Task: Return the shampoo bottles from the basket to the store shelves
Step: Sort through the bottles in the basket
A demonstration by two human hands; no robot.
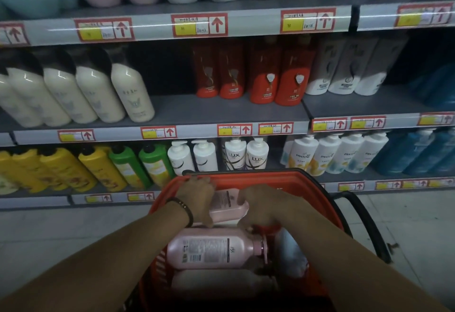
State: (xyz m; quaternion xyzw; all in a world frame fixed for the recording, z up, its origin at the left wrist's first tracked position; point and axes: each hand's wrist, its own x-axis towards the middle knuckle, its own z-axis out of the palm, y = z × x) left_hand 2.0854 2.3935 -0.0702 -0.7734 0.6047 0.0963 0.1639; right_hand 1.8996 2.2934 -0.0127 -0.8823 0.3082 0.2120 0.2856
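In the near red basket [317, 188] one pink bottle [211, 247] lay flat, while beyond it the left grip [197, 196] and right grip [261, 208] curled round a second pink bottle [229, 206], seemingly mid-pick, next needing a lift to the far shelves [246, 16].

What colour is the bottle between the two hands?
Pale pink bottle, clearest in the head view.

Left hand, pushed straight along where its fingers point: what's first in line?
Left hand probably meets the red basket's far rim first; white pump bottles stand beyond it. Depth unclear.
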